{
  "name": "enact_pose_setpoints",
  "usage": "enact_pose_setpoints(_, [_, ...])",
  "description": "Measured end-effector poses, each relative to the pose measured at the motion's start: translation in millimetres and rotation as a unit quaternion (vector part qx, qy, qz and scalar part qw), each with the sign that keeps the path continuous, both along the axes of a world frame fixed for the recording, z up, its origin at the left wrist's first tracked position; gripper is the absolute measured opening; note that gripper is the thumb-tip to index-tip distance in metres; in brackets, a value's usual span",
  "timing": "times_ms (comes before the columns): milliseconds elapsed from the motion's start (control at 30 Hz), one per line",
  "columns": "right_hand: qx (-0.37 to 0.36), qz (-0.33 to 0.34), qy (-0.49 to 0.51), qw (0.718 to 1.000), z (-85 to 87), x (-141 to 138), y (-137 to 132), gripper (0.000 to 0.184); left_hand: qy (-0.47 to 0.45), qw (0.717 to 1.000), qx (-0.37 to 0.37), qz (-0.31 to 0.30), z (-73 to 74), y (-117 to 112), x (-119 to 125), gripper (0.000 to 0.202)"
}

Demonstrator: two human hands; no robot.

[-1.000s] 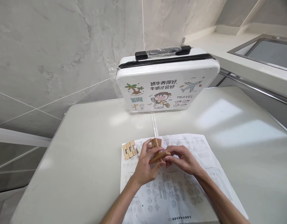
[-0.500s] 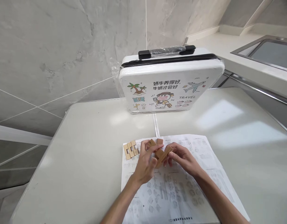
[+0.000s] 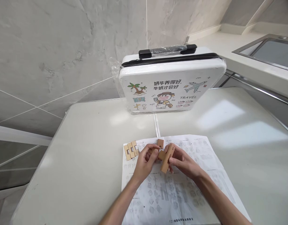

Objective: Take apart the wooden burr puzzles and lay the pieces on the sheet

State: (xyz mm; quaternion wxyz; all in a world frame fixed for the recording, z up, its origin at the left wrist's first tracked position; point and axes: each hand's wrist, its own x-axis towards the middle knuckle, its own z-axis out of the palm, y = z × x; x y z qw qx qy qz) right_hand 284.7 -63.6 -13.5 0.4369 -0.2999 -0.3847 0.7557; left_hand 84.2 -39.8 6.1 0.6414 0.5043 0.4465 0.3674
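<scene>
Above a printed paper sheet (image 3: pixel 158 193), my two hands are closed on notched wooden puzzle pieces. My right hand (image 3: pixel 184 161) grips a long wooden puzzle piece (image 3: pixel 167 160), thumb on its near face, tilted with its lower end toward me. Crossing behind it is another wooden puzzle piece (image 3: pixel 161 154), pinched at its left end by the fingers of my left hand (image 3: pixel 144 161). The two pieces touch; whether they interlock is hidden. Just beyond my fingers lies a loose wooden block (image 3: pixel 160 143). Several notched wooden pieces (image 3: pixel 131 150) rest side by side at the sheet's upper left corner.
A white cartoon-printed suitcase (image 3: pixel 167 93) in plastic wrap stands at the back of the white table (image 3: pixel 87 150). Behind it rises a grey marbled wall (image 3: pixel 64 47). At the right is a counter (image 3: pixel 209 40) with a metal-framed sink (image 3: pixel 270 51).
The piece in my right hand has turned, so its long face now shows toward me. My left fingers have shifted along the crossing piece, and the loose block behind shows more.
</scene>
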Motion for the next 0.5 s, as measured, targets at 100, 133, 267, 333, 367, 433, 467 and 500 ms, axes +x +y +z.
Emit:
enact_pose_setpoints(100, [0.008,0.010,0.019,1.000,-0.1,-3.1,-1.0,0.032,-0.096,0.990,-0.096,-0.036,0.6,1.1,0.1,0.033])
enact_pose_setpoints(133, [0.010,0.009,0.024,1.000,-0.4,-3.6,-1.3,0.032,-0.120,0.985,-0.116,-0.045,0.6,1.3,0.1,0.032])
enact_pose_setpoints(267, [0.002,0.001,0.019,1.000,-3.2,-3.0,-1.7,0.033,-0.150,0.978,-0.139,-0.040,1.5,1.7,0.8,0.032])
enact_pose_setpoints(333, [-0.005,0.009,0.018,1.000,-5.0,-0.8,-1.1,0.033,-0.152,0.978,-0.136,-0.035,1.8,0.8,1.1,0.032])
enact_pose_setpoints(367, [-0.010,0.020,0.026,0.999,-5.7,0.8,-0.6,0.034,-0.156,0.978,-0.135,-0.038,1.6,0.1,1.3,0.032])
enact_pose_setpoints(433, [-0.025,0.048,0.049,0.997,-6.1,4.1,0.5,0.039,-0.168,0.976,-0.130,-0.048,0.9,-2.0,1.9,0.032])
enact_pose_setpoints(467, [-0.032,0.062,0.060,0.996,-5.5,5.6,1.0,0.042,-0.174,0.975,-0.127,-0.053,0.4,-3.1,2.4,0.031])
enact_pose_setpoints(500, [-0.037,0.068,0.068,0.995,-4.4,6.6,1.4,0.045,-0.179,0.974,-0.123,-0.056,0.0,-4.2,2.9,0.030])
